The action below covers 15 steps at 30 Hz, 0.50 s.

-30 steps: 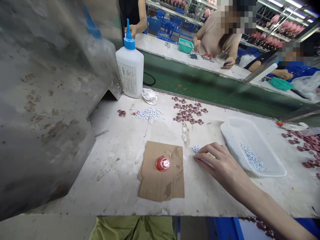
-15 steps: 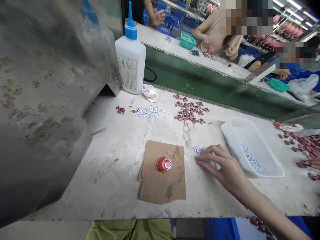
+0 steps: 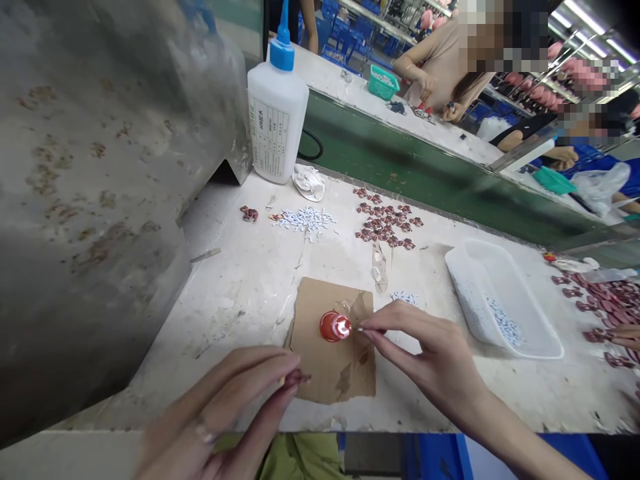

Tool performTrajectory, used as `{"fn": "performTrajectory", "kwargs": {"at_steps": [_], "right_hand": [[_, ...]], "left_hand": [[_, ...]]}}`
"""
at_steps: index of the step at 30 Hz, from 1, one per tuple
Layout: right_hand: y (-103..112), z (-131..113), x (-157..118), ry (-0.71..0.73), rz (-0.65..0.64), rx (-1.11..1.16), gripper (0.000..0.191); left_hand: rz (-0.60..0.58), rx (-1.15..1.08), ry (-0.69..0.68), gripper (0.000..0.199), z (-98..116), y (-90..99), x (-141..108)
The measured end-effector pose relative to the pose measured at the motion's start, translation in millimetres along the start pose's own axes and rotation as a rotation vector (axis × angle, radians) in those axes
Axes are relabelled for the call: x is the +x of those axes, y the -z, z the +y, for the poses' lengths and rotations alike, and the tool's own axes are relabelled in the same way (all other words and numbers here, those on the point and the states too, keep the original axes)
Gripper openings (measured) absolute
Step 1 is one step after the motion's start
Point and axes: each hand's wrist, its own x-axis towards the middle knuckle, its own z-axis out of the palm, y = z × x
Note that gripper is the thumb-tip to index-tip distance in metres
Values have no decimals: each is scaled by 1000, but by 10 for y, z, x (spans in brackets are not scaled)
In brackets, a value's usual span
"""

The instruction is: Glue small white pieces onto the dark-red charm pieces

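My left hand (image 3: 235, 400) pinches a small brown figure piece (image 3: 299, 378) at the front left of a cardboard square (image 3: 313, 297). My right hand (image 3: 435, 347) is closed in a pinch on a tiny white piece (image 3: 361, 329). Its fingertips are just right of a glossy red cup-like cap (image 3: 334, 327) on the cardboard; whether the piece touches the cap I cannot tell. Behind my right fingers lies a small heap of white-blue bits (image 3: 404, 297).
Rows of brown figures (image 3: 387, 225) and a pile of white-blue bits (image 3: 309, 222) lie farther back. A glue bottle (image 3: 276, 123) stands back left beside a metal housing (image 3: 125, 200). At right, a translucent bin (image 3: 537, 333) holds bits. Co-workers sit beyond the green partition (image 3: 360, 143).
My left hand has come into view with the brown figure piece. My right hand has moved left from the small heap of bits to the red cap, pinching a white piece.
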Motion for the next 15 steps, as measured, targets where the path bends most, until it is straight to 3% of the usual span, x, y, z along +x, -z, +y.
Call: {"fn": "performTrajectory", "kwargs": {"at_steps": [3,10,15], "right_hand": [[-43,-13,57,-19,6,-23,16],[-76,-14,99,9,2,-40,17],[-77,-25,109,2,17,-19,19]], "left_hand": [[-88,39,-87,33,-57,-56,90],[-19,34,52,27,-61,-120,9],[-32,-20,55,26,-23,-157,-1]]}}
